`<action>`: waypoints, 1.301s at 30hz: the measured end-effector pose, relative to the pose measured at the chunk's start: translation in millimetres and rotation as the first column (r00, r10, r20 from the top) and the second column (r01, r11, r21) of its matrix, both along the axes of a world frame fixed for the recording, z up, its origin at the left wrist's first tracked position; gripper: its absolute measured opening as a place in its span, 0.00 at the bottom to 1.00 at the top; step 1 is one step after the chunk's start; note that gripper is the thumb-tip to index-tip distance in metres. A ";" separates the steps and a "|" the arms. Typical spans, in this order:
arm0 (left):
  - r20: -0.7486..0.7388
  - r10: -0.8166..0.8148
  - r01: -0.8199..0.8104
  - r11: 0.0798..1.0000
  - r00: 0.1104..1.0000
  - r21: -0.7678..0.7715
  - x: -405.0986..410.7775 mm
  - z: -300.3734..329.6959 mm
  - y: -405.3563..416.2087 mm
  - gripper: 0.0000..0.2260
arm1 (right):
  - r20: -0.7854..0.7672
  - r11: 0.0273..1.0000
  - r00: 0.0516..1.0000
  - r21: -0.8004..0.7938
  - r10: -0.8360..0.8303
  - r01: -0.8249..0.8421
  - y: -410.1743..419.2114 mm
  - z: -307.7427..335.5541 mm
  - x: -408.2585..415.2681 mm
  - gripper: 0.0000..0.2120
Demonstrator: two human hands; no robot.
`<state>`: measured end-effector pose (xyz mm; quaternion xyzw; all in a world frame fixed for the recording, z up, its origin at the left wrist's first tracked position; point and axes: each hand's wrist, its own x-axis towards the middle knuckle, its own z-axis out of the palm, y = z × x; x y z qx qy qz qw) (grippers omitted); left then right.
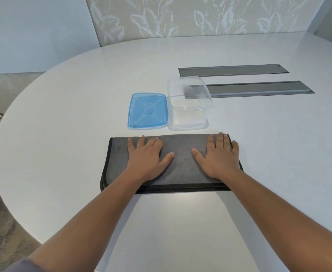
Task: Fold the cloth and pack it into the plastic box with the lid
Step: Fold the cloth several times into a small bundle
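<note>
Clearly the folding step is in hand: the grey cloth [178, 154] lies on the white bench [63, 95] as a long band, apparently doubled over once, since two dark hems run stacked along its near edge. Both hands rest palm-down on it. The left hand [146, 157] has its fingers [140, 141] spread wide and flat, tips reaching almost to the cloth's far edge; the right hand [219, 156] is likewise splayed, and its outermost finger lies at the cloth's right-hand hem. Neither hand grips anything; they press and smooth. The two thumbs point toward each other, with a bare stretch of cloth between them.

Just beyond the fingertips of the left hand lies the blue lid [147, 110], flat on the bench. Beside it, beyond the gap between the hands and toward the right fingertips, stands the clear plastic box [189, 114], open and seemingly empty. Two grey slots in the bench [259, 89] lie farther off.

By my judgement the band is wider than the box, so the next move calls for pinching one short end and carrying it across to the other, perhaps twice, until the bundle fits the box mouth. Packing and closing the lid are not yet begun.
</note>
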<state>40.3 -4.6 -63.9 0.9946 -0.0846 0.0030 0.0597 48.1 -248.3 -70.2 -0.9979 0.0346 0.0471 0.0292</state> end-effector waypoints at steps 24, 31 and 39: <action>-0.107 -0.116 0.117 0.993 0.987 0.005 2.3 -8.6 15.6 0.48 | -0.012 0.990 0.992 0.057 0.128 -0.127 -3.9 -0.9 -3.4 0.47; 0.063 0.159 -0.153 0.984 0.985 -0.089 -16.6 -10.3 49.5 0.37 | 0.214 0.982 0.971 0.129 0.106 -0.136 -11.7 -4.5 -12.9 0.36; 0.055 0.335 -0.320 0.930 0.941 -0.182 -23.7 -13.4 71.1 0.31 | 0.242 0.972 0.970 0.234 -0.023 -0.036 -19.1 -5.1 -9.7 0.29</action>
